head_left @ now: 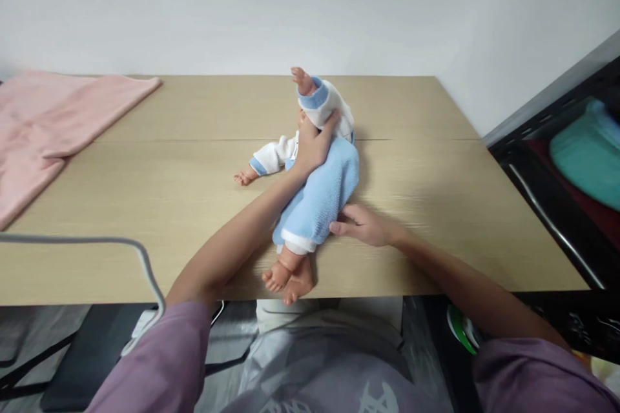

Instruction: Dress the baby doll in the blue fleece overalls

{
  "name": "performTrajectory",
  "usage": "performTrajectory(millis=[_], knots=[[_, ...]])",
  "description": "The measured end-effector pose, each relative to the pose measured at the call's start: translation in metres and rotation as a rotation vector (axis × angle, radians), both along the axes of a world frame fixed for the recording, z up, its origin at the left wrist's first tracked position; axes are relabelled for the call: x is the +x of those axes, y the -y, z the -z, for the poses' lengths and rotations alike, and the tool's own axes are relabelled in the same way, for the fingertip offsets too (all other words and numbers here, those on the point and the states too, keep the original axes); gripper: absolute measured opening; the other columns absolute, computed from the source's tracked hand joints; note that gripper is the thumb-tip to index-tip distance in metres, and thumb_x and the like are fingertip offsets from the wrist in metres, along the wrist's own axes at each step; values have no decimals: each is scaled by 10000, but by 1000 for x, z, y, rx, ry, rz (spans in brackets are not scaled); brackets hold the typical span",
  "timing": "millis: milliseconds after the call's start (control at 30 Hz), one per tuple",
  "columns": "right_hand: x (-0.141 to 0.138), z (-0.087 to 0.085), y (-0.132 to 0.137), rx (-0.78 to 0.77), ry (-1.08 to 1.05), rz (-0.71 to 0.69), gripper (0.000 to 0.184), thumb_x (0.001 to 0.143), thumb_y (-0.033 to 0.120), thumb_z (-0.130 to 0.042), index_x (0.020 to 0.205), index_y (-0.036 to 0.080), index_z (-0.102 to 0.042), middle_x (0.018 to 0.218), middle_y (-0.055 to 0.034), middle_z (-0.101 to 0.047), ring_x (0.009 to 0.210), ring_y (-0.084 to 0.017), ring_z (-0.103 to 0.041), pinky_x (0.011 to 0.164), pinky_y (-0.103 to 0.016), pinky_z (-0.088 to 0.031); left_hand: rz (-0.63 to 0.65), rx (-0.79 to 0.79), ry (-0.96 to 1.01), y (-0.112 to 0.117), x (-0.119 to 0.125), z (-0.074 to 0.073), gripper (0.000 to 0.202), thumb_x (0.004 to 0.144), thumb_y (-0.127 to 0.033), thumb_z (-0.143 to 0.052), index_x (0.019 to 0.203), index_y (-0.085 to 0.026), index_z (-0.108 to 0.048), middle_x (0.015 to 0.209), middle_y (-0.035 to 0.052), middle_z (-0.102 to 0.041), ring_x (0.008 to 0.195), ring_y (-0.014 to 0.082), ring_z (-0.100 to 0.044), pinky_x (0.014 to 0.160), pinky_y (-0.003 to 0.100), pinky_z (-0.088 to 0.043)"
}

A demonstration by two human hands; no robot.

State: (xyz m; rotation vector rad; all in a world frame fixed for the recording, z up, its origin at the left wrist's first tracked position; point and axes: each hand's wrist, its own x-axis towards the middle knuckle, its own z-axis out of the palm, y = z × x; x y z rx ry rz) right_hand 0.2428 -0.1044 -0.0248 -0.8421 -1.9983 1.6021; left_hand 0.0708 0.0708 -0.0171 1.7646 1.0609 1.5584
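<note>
The baby doll [335,164] lies on the wooden tabletop [194,174], best steadied gently by the left hand [316,144] holding its upper body, while the right hand [367,224], grip unclear, should support the blue trousers [317,203] evenly.

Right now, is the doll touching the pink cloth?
Apart. The head view shows it plainly: a wide strip of table lies between the doll and the pink cloth.

tabletop [426,164] lies free right of centre and between cloth and doll; the doll [322,184] blocks mid-frame, the pink cloth [53,122] the upper left, a pale cable [72,239] the lower left.
</note>
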Motion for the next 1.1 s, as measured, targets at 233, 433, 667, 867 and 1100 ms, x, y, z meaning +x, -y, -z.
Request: performTrajectory(millis=[233,433,667,867,1100], knots=[[15,12,9,-376,-8,107,750,845,924,-862,977,193,-760,908,-43,-740,883,-220,-675,855,-360,-542,-20,151,-201,9,19,2,401,1143,-617,-605,1260,-252,-727,1386,160,-821,1339,367,-749,1213,569,-563],[20,-2,8,-463,-39,69,717,854,857,-913,1046,178,-784,950,-48,-757,936,-226,-673,906,-371,-537,26,187,-391,18,27,0,391,1145,-521,-604,1398,-229,-657,1442,202,-750,1406,416,-675,1219,620,-527],[32,-9,7,-494,-6,107,709,814,840,-955,1031,194,-761,943,-37,-755,925,-233,-663,901,-389,-530,-14,102,-794,39,42,-18,316,1138,-382,-601,1359,-159,-642,1422,224,-691,1376,417,-628,1198,548,-512],[40,-4,5,-531,-50,114,706,811,817,-972,1112,201,-801,1067,-67,-818,1050,-279,-725,1069,-452,-575,31,121,-948,46,50,-29,362,1148,-397,-557,1374,-126,-639,1422,239,-697,1372,421,-609,1204,541,-498],[52,4,-6,-626,-81,122,851,742,749,-1045,1332,193,-784,1526,-184,-782,1545,-425,-637,1381,-589,-427,49,126,-1055,51,56,-32,411,1144,-363,-528,1431,-87,-631,1460,256,-681,1375,428,-599,1153,538,-506]])
